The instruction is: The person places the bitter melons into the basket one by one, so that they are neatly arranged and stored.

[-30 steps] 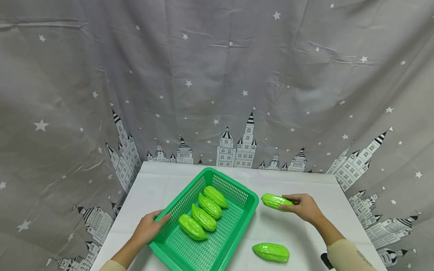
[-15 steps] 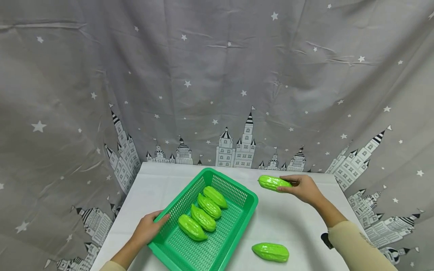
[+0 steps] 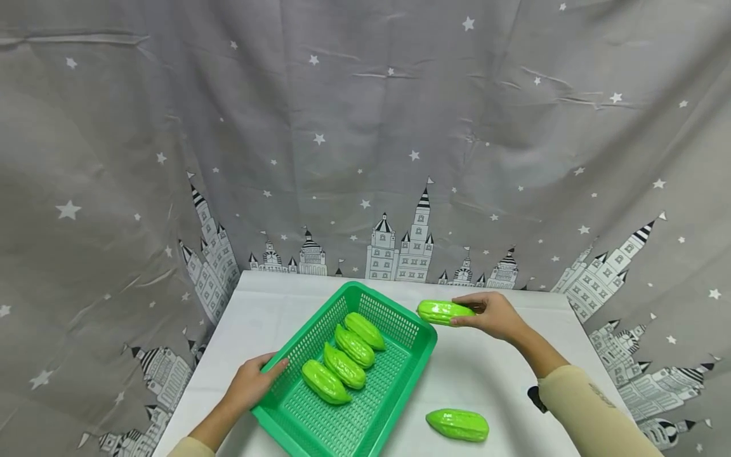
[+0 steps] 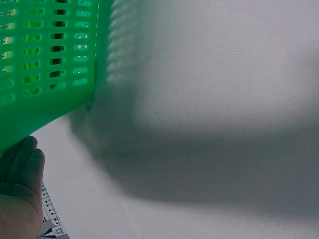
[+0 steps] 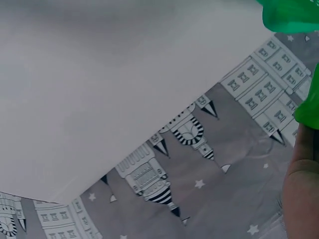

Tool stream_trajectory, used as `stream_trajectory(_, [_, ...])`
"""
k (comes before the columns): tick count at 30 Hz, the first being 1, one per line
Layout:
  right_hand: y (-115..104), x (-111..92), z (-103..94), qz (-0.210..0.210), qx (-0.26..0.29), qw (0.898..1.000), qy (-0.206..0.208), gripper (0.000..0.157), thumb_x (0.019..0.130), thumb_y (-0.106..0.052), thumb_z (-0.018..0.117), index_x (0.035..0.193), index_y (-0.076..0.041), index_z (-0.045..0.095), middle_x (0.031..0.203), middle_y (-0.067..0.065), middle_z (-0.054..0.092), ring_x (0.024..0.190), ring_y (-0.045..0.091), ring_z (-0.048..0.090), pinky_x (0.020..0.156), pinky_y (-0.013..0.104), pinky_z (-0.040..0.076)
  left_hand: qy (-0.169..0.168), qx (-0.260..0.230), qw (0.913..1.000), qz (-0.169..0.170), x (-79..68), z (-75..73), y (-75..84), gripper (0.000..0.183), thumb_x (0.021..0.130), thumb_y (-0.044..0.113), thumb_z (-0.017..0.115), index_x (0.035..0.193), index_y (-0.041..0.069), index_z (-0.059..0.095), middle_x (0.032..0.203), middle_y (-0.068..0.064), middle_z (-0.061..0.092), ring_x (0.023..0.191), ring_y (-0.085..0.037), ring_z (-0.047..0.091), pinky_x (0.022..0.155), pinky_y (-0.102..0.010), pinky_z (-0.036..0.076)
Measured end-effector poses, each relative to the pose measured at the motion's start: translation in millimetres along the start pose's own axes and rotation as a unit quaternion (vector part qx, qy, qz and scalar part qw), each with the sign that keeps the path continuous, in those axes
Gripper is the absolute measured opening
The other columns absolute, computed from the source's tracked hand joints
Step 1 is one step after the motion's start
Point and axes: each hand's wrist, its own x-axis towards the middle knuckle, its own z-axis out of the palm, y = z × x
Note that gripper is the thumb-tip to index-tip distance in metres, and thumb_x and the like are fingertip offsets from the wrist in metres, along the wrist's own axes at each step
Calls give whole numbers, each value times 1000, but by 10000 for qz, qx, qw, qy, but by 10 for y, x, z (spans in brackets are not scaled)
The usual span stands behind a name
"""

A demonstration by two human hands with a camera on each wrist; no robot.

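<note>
My left hand [image 3: 251,384] grips the left rim of a green plastic basket [image 3: 400,393], thumb over the edge. In the left wrist view, the fingers of my left hand [image 4: 20,199] lie against the outside of the basket [image 4: 40,107]. Several shiny, ridged bitter melons [image 3: 324,381] lie in a slanted row inside. My right hand [image 3: 493,316] holds another bitter melon [image 3: 436,311] by its right end, raised close to the basket's far right corner. Only the tip of that bitter melon [image 5: 310,107] shows in the right wrist view.
One more bitter melon [image 3: 458,424] lies on the white tabletop [image 3: 468,374], right of the basket. A grey curtain [image 3: 365,139] printed with stars and castles hangs behind the table and along its sides.
My right hand has lifted the bitter melon and carried it left, to the basket's corner. The left hand and the basket have stayed in place.
</note>
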Motion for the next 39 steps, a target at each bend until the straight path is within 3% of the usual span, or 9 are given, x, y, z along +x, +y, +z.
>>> stream_trajectory(5, [-137, 111, 145, -211, 215, 9980, -564, 51, 77, -28, 91, 116, -1, 74, 112, 9, 72, 101, 24, 70, 83, 33, 57, 59, -15, 10000, -21, -35, -23, -1, 63, 99, 47, 61, 133, -7, 60, 124, -23, 66, 104, -33, 66, 83, -51, 54])
stream_trajectory(11, [-308, 219, 322, -467, 172, 9905, -1283, 48, 77, -25, 90, 116, -2, 74, 111, 6, 73, 103, 22, 70, 86, 33, 56, 82, -179, 9998, -64, -69, -48, 10, 62, 99, 46, 63, 132, -7, 61, 121, -21, 68, 92, -21, 66, 73, -40, 54])
stream_trajectory(20, [-449, 373, 597, -807, -284, 9732, -2135, 42, 74, -24, 92, 110, -9, 77, 105, -3, 74, 97, 12, 69, 86, 30, 55, 158, -270, 9995, -79, -85, -23, -29, 61, 98, 45, 64, 131, -6, 62, 119, -20, 69, 95, -24, 67, 74, -40, 55])
stream_trajectory(26, [-477, 403, 816, -1058, -787, 9532, -2721, 39, 73, -20, 92, 107, -9, 78, 102, -4, 75, 94, 10, 69, 83, 26, 54, 202, -327, 9992, -62, -107, -11, 5, 60, 98, 44, 65, 131, -6, 62, 120, -20, 68, 96, -26, 67, 75, -42, 55])
stream_trajectory(33, [-465, 451, 1059, -1085, -1303, 9385, -3006, 39, 72, -21, 92, 107, -12, 79, 104, -8, 74, 96, 6, 66, 88, 27, 52, 212, -309, 9993, -75, -111, 2, 19, 57, 99, 42, 64, 131, -5, 62, 123, -20, 67, 107, -32, 65, 86, -50, 53])
stream_trajectory(39, [-473, 516, 1180, -1096, -1622, 9302, -3105, 40, 71, -19, 92, 107, -12, 79, 108, -5, 73, 104, 11, 65, 93, 31, 51, 292, -330, 9990, -36, -104, 2, 12, 55, 99, 41, 64, 131, -3, 63, 124, -19, 67, 109, -33, 65, 90, -52, 51])
